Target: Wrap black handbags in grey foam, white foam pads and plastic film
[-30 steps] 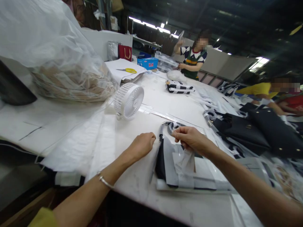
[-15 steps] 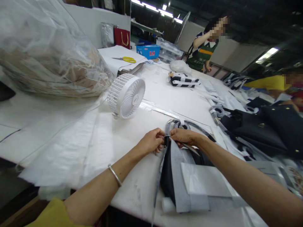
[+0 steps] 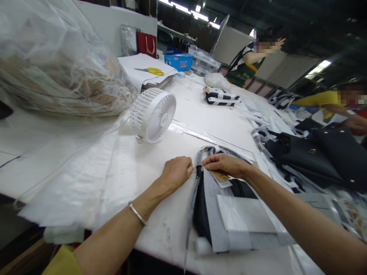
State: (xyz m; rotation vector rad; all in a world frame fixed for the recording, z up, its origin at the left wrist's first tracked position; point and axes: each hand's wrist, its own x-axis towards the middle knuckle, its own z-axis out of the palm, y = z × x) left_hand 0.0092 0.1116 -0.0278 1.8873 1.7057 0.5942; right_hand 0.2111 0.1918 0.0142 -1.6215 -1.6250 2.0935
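Note:
A black handbag lies on the table in front of me, covered in part by grey-white wrapping sheets. Its strap, wrapped in clear film, rises from the bag's left end and loops back behind it. My right hand pinches at the strap close to a black loop. Below those fingers a brown tag with a white card rests on the bag. Just left of the strap, my left hand is closed, fingertips pressed together; whatever it grips is too small to make out.
A white fan stands beyond my left hand. Behind it are a large clear plastic bag and yellow scissors. Black bags pile up at right. A wrapped striped bundle lies further back; two other people are beyond.
My left hand has drawn a little left, away from the strap, and closed more tightly. My right hand stays at the strap; the brown tag now shows beneath it. A person behind has leaned over.

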